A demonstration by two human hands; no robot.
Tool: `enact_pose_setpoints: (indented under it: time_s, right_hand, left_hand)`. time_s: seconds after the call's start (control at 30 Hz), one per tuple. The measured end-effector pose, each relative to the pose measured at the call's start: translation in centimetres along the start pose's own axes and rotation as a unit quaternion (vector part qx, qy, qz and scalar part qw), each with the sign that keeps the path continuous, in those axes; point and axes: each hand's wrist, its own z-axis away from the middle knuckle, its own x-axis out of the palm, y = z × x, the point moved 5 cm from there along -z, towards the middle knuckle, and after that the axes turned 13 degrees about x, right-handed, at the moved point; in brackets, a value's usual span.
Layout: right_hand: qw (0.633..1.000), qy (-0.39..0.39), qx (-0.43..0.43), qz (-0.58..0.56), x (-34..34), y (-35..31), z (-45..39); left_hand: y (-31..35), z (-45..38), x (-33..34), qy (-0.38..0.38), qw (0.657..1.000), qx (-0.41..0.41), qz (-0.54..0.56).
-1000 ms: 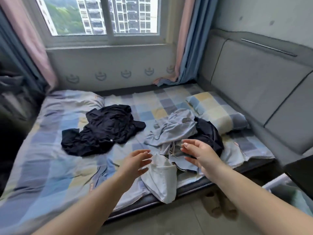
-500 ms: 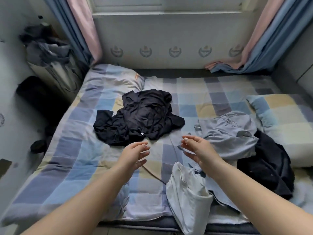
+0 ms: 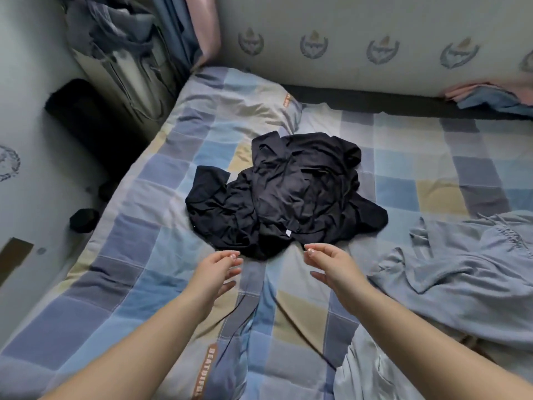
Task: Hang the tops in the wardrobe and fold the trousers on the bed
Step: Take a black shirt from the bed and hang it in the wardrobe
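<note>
Head view: left hand (image 3: 217, 268), right hand (image 3: 328, 262) loosely spread, empty, seemingly just short of black garment (image 3: 288, 192).

Crumpled black garment (image 3: 285, 192) lies mid-bed on the checked quilt (image 3: 150, 232), left hand (image 3: 217, 269) and right hand (image 3: 328, 264) hovering with relaxed fingers at its near edge, grey-blue garment (image 3: 461, 272) spread to the right.
</note>
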Motion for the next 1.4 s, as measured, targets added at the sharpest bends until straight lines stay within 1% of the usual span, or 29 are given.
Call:
enact_pose_setpoints:
  time_s: [0.1, 0.17, 0.23, 0.27, 0.3, 0.37, 0.43, 0.5, 0.53, 0.6, 0.63, 0.7, 0.73, 0.77, 0.83, 0.87, 0.9, 0.93, 1.0, 1.1, 1.13, 1.2, 1.27, 1.33, 1.4]
  right_hand:
    - [0.997, -0.016, -0.011, 0.081, 5.2, 0.9, -6.7]
    - [0.985, -0.025, -0.042, 0.162, 9.1, 1.3, -11.5]
    - [0.963, -0.022, -0.083, 0.257, 12.6, 1.7, -15.9]
    - [0.942, -0.022, -0.106, 0.318, 14.4, 2.2, -18.4]
    - [0.913, -0.021, -0.132, 0.385, 16.1, 3.0, -20.9]
    - [0.852, -0.021, -0.158, 0.498, 18.2, 4.9, -25.2]
    - [0.823, -0.017, -0.126, 0.553, 18.6, 7.5, -28.7]
    - [0.810, -0.002, -0.109, 0.576, 18.4, 9.5, -31.1]
    - [0.806, 0.007, -0.111, 0.581, 18.4, 10.0, -31.9]
    - [0.804, 0.017, -0.122, 0.582, 18.3, 10.5, -32.6]
    - [0.807, 0.020, -0.126, 0.576, 18.1, 10.4, -32.8]
    - [0.822, 0.024, -0.121, 0.556, 17.8, 10.2, -33.1]
    - [0.829, 0.027, -0.110, 0.547, 17.8, 10.0, -33.3]
    - [0.837, 0.032, -0.101, 0.537, 17.8, 9.6, -33.3]
    - [0.847, 0.045, -0.084, 0.523, 17.7, 8.5, -33.2]
    - [0.847, 0.053, -0.079, 0.523, 17.7, 7.9, -32.9]
    - [0.846, 0.064, -0.085, 0.523, 17.3, 7.2, -32.2]
    - [0.844, 0.076, -0.099, 0.522, 16.8, 6.6, -31.3]
    - [0.844, 0.096, -0.134, 0.511, 15.6, 5.7, -29.3]
    - [0.867, 0.092, -0.158, 0.464, 13.3, 3.8, -24.8]
    - [0.867, 0.088, -0.175, 0.458, 12.7, 2.8, -23.1]
    - [0.857, 0.100, -0.208, 0.461, 11.4, -0.2, -19.4]
    - [0.842, 0.127, -0.247, 0.463, 10.6, -3.4, -16.2]
    - [0.840, 0.161, -0.281, 0.435, 9.9, -7.0, -12.0]
    - [0.841, 0.194, -0.307, 0.401, 9.2, -10.7, -7.7]
  left_hand:
    - [-3.1, -5.6, -2.8, 0.025, 0.999, -0.007, -0.021]
    - [-5.1, -9.8, -4.5, 0.028, 0.998, 0.003, -0.057]
    - [-6.6, -13.7, -5.7, 0.034, 0.992, 0.041, -0.112]
    - [-7.4, -16.0, -6.3, 0.034, 0.984, 0.074, -0.157]
    - [-8.3, -18.2, -6.9, 0.026, 0.969, 0.113, -0.218]
    - [-9.5, -21.8, -7.2, -0.012, 0.913, 0.189, -0.361]
    - [-11.1, -24.8, -6.7, -0.065, 0.843, 0.256, -0.468]
    - [-13.2, -27.4, -6.2, -0.121, 0.777, 0.282, -0.549]
    - [-14.2, -28.7, -6.1, -0.142, 0.754, 0.281, -0.576]
    - [-15.2, -30.0, -5.9, -0.162, 0.736, 0.277, -0.596]
    - [-15.3, -30.2, -5.6, -0.160, 0.732, 0.284, -0.598]
    - [-14.9, -30.3, -5.3, -0.128, 0.707, 0.308, -0.623]
    - [-14.7, -30.2, -5.2, -0.116, 0.702, 0.310, -0.631]
    - [-14.2, -29.8, -5.0, -0.117, 0.707, 0.295, -0.632]
    - [-13.5, -28.8, -4.5, -0.141, 0.687, 0.268, -0.660]
    - [-13.2, -28.2, -4.5, -0.141, 0.682, 0.262, -0.668]
    - [-12.4, -27.4, -4.3, -0.136, 0.683, 0.270, -0.664]
    - [-11.7, -26.5, -3.8, -0.134, 0.693, 0.278, -0.652]
    - [-10.1, -24.9, -3.1, -0.139, 0.719, 0.294, -0.614]
    - [-6.9, -22.2, -2.4, -0.153, 0.718, 0.327, -0.595]
    - [-5.7, -21.5, -2.6, -0.152, 0.724, 0.333, -0.584]
    - [-2.7, -19.9, -3.2, -0.132, 0.751, 0.342, -0.549]
    - [0.5, -18.6, -3.4, -0.106, 0.773, 0.368, -0.506]
    - [4.8, -16.2, -3.9, -0.079, 0.786, 0.401, -0.465]
    - [9.5, -13.5, -4.6, -0.053, 0.788, 0.432, -0.435]
